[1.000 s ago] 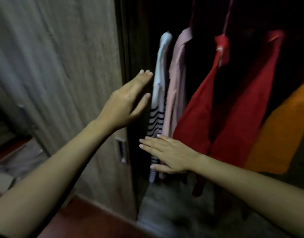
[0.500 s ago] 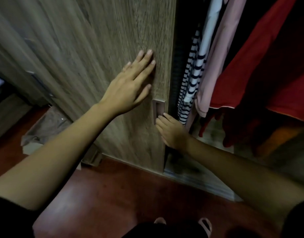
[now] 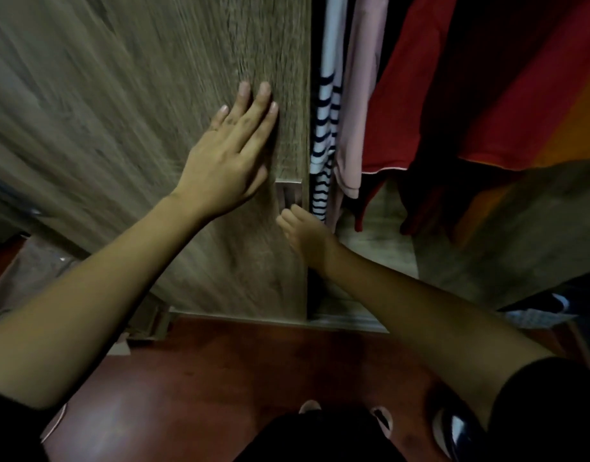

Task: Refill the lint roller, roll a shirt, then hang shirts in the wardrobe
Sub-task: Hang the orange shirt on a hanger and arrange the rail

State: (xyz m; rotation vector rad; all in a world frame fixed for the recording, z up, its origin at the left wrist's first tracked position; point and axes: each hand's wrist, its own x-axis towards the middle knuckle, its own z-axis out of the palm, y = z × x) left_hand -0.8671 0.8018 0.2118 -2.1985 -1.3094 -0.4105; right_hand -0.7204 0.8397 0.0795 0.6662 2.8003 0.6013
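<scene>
Left hand presses flat, fingers straight, on the wardrobe door left of the recessed handle. Right hand curls just below that handle; whether it grips cannot be told. Striped shirt hangs just right of the handle. If the door slides right, it would likely trap the hem or fingers.

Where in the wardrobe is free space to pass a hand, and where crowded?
Free: the wardrobe floor below the pink shirt and red shirt hems. Crowded: the striped shirt, pink and red hang close together, with only a narrow gap beside the door.
</scene>
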